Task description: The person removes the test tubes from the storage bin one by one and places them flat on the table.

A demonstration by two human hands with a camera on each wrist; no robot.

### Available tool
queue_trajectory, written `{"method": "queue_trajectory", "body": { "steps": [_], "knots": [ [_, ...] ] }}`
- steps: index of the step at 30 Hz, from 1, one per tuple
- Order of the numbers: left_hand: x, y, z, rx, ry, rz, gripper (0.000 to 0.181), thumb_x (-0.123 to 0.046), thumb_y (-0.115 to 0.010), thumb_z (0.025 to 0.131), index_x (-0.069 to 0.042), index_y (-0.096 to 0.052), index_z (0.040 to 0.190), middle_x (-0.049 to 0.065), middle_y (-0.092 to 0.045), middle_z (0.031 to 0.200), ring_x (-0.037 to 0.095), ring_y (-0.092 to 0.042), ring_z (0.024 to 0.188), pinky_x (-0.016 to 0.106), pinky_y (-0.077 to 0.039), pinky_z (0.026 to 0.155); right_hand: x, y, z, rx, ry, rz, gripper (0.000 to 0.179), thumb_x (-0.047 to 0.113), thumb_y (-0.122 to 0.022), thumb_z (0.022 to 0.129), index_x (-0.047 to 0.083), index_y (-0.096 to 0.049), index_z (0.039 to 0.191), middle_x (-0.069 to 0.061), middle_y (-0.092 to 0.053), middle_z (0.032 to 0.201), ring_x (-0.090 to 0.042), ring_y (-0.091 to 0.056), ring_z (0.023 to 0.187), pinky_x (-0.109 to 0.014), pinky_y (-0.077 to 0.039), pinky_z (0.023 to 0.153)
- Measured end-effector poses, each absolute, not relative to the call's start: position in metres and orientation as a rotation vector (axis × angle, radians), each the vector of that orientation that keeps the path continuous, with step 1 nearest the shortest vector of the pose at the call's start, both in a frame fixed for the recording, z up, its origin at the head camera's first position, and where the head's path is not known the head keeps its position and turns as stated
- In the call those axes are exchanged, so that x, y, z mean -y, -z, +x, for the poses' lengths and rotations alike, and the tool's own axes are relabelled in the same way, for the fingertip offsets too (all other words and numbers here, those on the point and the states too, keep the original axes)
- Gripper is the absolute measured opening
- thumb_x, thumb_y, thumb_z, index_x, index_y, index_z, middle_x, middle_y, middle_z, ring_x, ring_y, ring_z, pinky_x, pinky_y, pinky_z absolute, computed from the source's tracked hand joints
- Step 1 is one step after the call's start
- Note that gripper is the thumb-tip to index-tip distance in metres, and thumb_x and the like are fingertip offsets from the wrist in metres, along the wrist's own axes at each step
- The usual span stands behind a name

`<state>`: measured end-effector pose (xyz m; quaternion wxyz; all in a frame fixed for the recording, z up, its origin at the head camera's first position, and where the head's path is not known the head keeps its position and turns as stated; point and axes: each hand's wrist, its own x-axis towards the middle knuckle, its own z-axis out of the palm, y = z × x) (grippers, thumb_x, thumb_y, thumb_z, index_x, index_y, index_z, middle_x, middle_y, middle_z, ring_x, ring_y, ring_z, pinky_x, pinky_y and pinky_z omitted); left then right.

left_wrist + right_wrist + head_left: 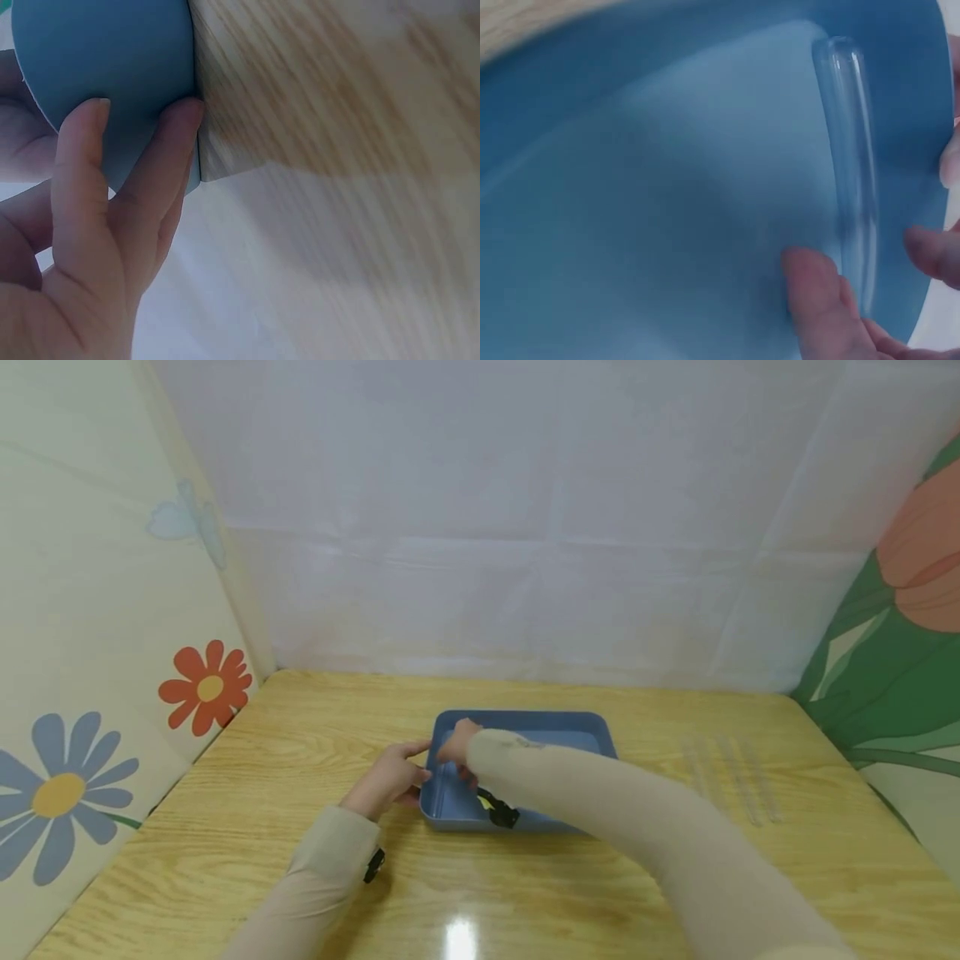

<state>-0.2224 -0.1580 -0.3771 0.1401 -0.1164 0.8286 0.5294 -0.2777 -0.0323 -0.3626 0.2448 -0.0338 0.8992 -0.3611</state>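
Note:
A blue rectangular tray point(525, 717) lies on the wooden table. My left hand point(393, 777) holds its left side, thumb at the rim and fingers against the outer wall point(135, 67). Inside the tray, a clear tube point(847, 135) with a rounded end lies along the left wall. My right hand point(459, 748) reaches into the tray and pinches the far end of this tube; in the right wrist view its fingers point(814, 289) stand on either side of it. The right forearm hides much of the tray's floor in the head view.
Several clear tubes point(738, 781) lie side by side on the table point(315, 718), right of the tray. A white sheet point(487, 568) hangs behind the table. Flower-printed panels point(90, 610) stand at both sides.

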Motion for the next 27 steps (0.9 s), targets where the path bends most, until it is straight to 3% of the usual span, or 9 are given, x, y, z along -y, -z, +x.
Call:
{"method": "queue_trajectory", "body": {
  "steps": [7, 15, 19, 27],
  "knots": [
    [0.159, 0.376, -0.221, -2.393, -1.539, -0.32, 0.058, 0.01, -0.053, 0.092, -0.001, -0.039, 0.147, 0.023, -0.063, 0.104, 0.023, -0.065, 0.069, 0.033, -0.056, 0.056, 0.038, 0.364, -0.276, -2.418, 0.973, -0.11, 0.036, 0.011, -0.07, 0.087, -0.008, -0.058, 0.116, -0.017, -0.058, 0.081, -0.032, -0.065, 0.078, -0.038, -0.058, 0.055],
    [0.158, 0.375, -0.222, -2.4, -1.523, -0.323, 0.058, 0.009, -0.053, 0.093, -0.002, -0.039, 0.148, 0.022, -0.064, 0.103, 0.022, -0.065, 0.069, 0.031, -0.056, 0.055, 0.04, 0.364, -0.279, -2.398, 0.941, -0.109, 0.052, 0.008, -0.073, 0.085, -0.008, -0.051, 0.13, -0.017, -0.058, 0.085, -0.031, -0.066, 0.076, -0.037, -0.059, 0.061],
    [0.158, 0.375, -0.222, -2.399, -1.526, -0.326, 0.058, 0.009, -0.053, 0.093, -0.002, -0.039, 0.147, 0.022, -0.064, 0.103, 0.023, -0.065, 0.07, 0.031, -0.055, 0.055, 0.039, 0.359, -0.279, -2.407, 0.877, -0.15, 0.047, 0.01, -0.073, 0.086, -0.008, -0.054, 0.126, -0.017, -0.061, 0.088, -0.03, -0.069, 0.08, -0.033, -0.058, 0.066],
    [0.158, 0.377, -0.223, -2.394, -1.523, -0.327, 0.057, 0.009, -0.053, 0.093, -0.001, -0.039, 0.147, 0.022, -0.064, 0.104, 0.023, -0.066, 0.071, 0.032, -0.056, 0.055, 0.04, 0.356, -0.28, -2.417, 0.81, -0.168, 0.042, 0.011, -0.072, 0.087, -0.007, -0.058, 0.122, -0.016, -0.063, 0.09, -0.024, -0.067, 0.072, -0.03, -0.057, 0.073]
  ]
}}
